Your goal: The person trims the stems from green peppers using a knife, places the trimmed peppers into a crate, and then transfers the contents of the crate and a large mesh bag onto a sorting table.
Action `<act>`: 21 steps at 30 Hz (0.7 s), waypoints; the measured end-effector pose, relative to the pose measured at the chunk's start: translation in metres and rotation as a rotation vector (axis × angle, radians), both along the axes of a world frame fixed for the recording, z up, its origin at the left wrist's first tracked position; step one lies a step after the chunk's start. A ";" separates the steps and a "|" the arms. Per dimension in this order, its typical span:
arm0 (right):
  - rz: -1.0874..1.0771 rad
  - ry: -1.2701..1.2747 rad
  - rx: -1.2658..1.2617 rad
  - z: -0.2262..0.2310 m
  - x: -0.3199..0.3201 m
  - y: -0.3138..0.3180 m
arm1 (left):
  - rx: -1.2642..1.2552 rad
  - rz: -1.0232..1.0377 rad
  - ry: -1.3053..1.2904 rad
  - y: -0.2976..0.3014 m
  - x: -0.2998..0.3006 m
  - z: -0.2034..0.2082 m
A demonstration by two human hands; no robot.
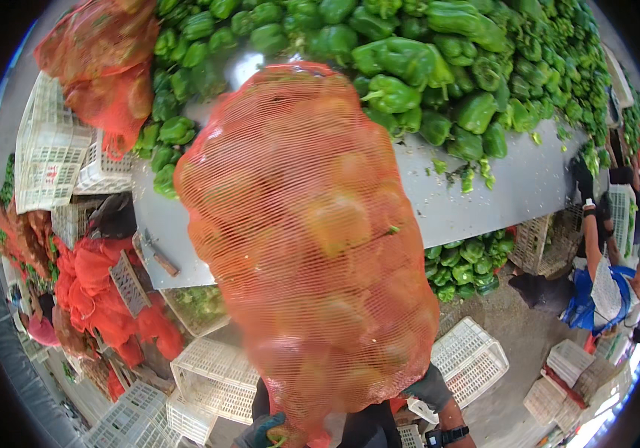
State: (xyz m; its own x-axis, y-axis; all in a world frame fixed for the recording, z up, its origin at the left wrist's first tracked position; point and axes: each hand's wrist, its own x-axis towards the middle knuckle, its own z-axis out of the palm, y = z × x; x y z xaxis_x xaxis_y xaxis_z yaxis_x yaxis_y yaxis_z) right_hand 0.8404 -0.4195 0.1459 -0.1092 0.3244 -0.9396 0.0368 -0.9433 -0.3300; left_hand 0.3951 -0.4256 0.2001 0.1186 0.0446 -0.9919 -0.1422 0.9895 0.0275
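A big red mesh bag [309,224], packed with roundish produce that looks like peppers, fills the middle of the head view. It is raised before me, over the near edge of the grey metal table [469,201]. My left hand [264,431], in a dark glove, grips the gathered lower end of the bag. At the bag's lower right side is my right hand [430,390], also gloved and supporting it, its fingers partly hidden behind the mesh. Green bell peppers [409,67] lie heaped on the table's far side.
A knife [159,254] lies at the table's left corner. Red mesh sacks [96,287] pile up at left. White plastic crates [215,377] stand on the floor by my legs, another crate [469,358] to the right. A co-worker in a blue apron [611,299] is at far right.
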 end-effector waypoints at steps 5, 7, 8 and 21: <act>0.130 -0.168 0.228 -0.035 -0.018 -0.028 | -0.124 0.047 -0.040 -0.057 -0.032 -0.024; 0.170 -0.173 0.244 -0.051 -0.010 -0.038 | -0.147 0.084 -0.059 -0.073 -0.034 -0.028; 0.182 -0.180 0.250 -0.054 -0.006 -0.043 | -0.140 0.100 -0.068 -0.075 -0.032 -0.031; 0.243 -0.198 0.368 0.334 -0.047 0.215 | 0.712 -0.145 0.218 0.172 -0.050 0.307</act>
State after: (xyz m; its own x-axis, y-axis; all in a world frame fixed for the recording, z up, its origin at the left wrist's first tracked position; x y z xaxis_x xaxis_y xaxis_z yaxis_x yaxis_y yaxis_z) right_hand 0.7930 -0.2049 0.4804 -0.0539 0.6263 -0.7777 0.3376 -0.7216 -0.6044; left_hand 0.3447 -0.2537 0.5071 -0.0237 0.6821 -0.7309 0.0696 0.7305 0.6794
